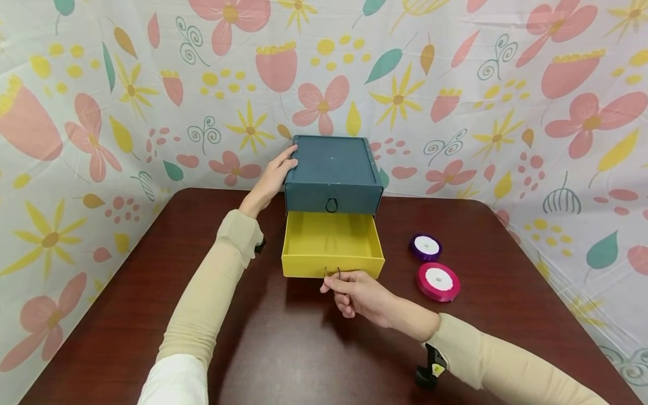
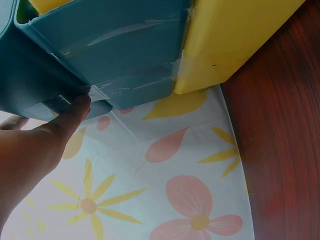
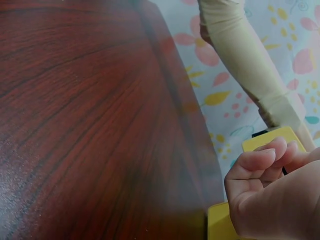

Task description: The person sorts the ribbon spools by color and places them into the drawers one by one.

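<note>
A dark teal drawer box (image 1: pixel 331 160) stands at the back of the table, a black loop on its upper front. Below, a yellow drawer (image 1: pixel 329 264) is pulled out; its visible inside is bare. My left hand (image 1: pixel 273 177) rests against the box's upper left edge, fingers lying over the top. In the left wrist view, a digit of that hand (image 2: pixel 37 150) touches the teal side wall (image 2: pixel 125 55). My right hand (image 1: pixel 361 295) pinches the thin dark pull loop on the yellow drawer's front. In the right wrist view, the curled right fingers (image 3: pixel 260 170) hide most of the loop.
To the right of the drawer lie a purple ribbon roll (image 1: pixel 426 247) and a pink ribbon roll (image 1: pixel 438 282), both with white centres. The brown wooden table (image 1: pixel 283 349) has a flower-printed cloth (image 1: pixel 430 84) hanging behind and beside it.
</note>
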`<state>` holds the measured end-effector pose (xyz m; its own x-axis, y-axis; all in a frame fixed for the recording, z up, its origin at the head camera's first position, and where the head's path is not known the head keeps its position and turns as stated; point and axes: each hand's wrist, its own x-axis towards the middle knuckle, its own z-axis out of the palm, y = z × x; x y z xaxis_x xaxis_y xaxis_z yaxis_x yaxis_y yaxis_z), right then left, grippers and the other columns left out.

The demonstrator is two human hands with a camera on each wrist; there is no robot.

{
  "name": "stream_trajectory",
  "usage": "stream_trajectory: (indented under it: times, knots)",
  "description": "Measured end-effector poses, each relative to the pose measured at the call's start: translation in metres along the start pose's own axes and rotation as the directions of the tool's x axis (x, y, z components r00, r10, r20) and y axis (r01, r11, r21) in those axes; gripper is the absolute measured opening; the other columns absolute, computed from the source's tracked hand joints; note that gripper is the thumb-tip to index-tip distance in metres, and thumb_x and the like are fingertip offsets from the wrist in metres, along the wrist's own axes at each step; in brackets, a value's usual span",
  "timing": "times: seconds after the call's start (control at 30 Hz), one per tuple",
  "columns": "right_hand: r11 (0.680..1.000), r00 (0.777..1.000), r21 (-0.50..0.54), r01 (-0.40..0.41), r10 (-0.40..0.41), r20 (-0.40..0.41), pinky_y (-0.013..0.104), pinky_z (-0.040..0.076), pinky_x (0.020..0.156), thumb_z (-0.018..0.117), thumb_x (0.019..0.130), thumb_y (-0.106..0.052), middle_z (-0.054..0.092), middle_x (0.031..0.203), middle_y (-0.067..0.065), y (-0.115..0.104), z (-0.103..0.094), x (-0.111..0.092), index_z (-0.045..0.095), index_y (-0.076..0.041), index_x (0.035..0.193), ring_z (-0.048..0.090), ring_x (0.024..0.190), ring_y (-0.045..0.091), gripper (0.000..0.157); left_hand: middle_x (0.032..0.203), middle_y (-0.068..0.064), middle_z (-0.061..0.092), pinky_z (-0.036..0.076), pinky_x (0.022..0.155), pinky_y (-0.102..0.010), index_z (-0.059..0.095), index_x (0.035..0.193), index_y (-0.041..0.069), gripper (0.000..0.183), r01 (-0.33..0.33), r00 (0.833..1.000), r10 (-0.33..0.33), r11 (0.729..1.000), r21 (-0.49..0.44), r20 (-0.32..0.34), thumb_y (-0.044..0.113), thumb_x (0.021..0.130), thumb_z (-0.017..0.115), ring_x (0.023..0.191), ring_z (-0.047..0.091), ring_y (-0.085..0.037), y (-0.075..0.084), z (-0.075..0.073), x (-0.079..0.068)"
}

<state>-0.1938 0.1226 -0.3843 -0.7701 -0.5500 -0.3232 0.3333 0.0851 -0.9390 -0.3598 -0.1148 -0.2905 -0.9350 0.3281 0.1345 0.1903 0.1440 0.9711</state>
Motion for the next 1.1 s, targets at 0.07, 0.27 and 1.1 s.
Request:
stream_trajectory:
  times: [0.07, 0.27, 1.1]
  knots:
    - [1.0, 1.0, -0.002, -0.002, 0.002, 0.0, 0.021, 0.035, 0.049, 0.057, 0.097, -0.032, 0.041, 0.057, -0.006, 0.001, 0.001, -0.001, 0.063, -0.011, 0.096, 0.04, 0.05, 0.009, 0.022, 0.164, 0.0, 0.013, 0.04, 0.107, -0.051, 0.019, 0.156, 0.027, 0.054, -0.007, 1.0, 0.007, 1.0, 0.006, -0.004, 0.032, 0.105, 0.036, 0.137, 0.041, -0.031, -0.002, 0.0, 0.003]
    - [1.0, 1.0, -0.003, -0.002, 0.002, 0.003, 0.021, 0.035, 0.049, 0.058, 0.097, -0.031, 0.041, 0.057, -0.006, 0.003, 0.001, -0.003, 0.064, -0.011, 0.096, 0.04, 0.05, 0.009, 0.021, 0.164, -0.003, 0.008, 0.034, 0.113, -0.05, 0.017, 0.157, 0.021, 0.055, -0.009, 1.0, 0.009, 1.0, 0.019, 0.01, 0.027, 0.105, 0.035, 0.143, 0.032, -0.031, 0.011, 0.001, -0.006]
    - [0.989, 0.983, -0.122, 0.085, -0.063, 0.174, 0.021, 0.043, 0.049, 0.052, 0.099, -0.035, 0.052, 0.058, -0.003, -0.005, 0.006, -0.023, 0.065, 0.0, 0.09, 0.048, 0.05, 0.009, 0.039, 0.163, 0.0, 0.015, 0.035, 0.111, -0.048, 0.02, 0.156, 0.029, 0.054, -0.047, 0.999, 0.048, 0.998, 0.044, -0.019, 0.036, 0.104, 0.036, 0.141, 0.036, -0.028, -0.015, -0.004, 0.01]
